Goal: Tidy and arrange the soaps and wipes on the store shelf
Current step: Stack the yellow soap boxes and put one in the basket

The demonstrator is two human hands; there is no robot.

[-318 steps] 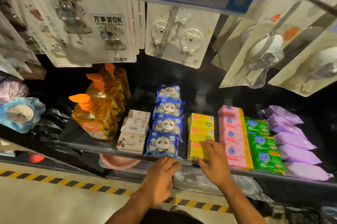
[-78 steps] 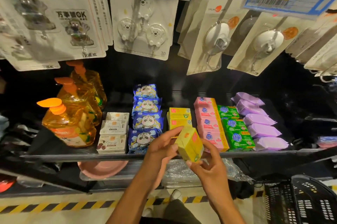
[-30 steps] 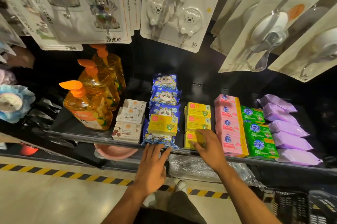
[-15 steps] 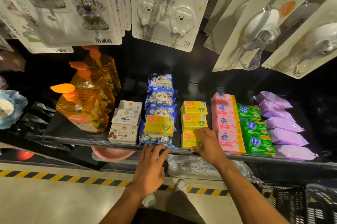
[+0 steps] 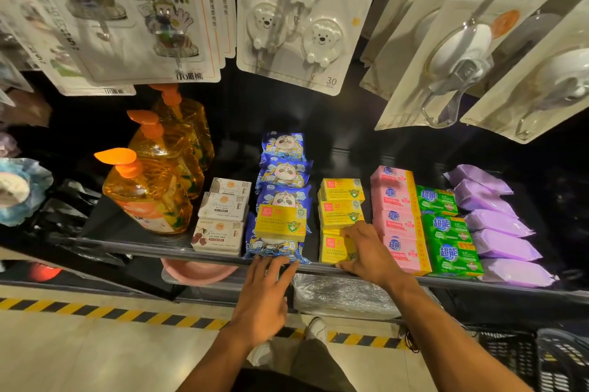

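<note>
A dark store shelf (image 5: 134, 243) crosses the middle of the frame, with orange pump bottles (image 5: 149, 190) at its left. Rows of blue panda wipes (image 5: 283, 173), pink soaps (image 5: 395, 209) and yellow soaps (image 5: 339, 200) fill the centre. One stray yellow soap (image 5: 280, 223) lies on the wipes. The right hand (image 5: 366, 253) grips the front yellow bar; the left hand (image 5: 264, 299), fingers spread and holding nothing, touches the shelf edge.

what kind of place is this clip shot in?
Most likely a retail store aisle, household goods section. Packaged soaps sit in neat rows on a black metal shelf, such as the pink wrapped soap bars; carded white bear-shaped hooks hang on pegs above; a black plastic shopping basket stands on the floor.
</note>
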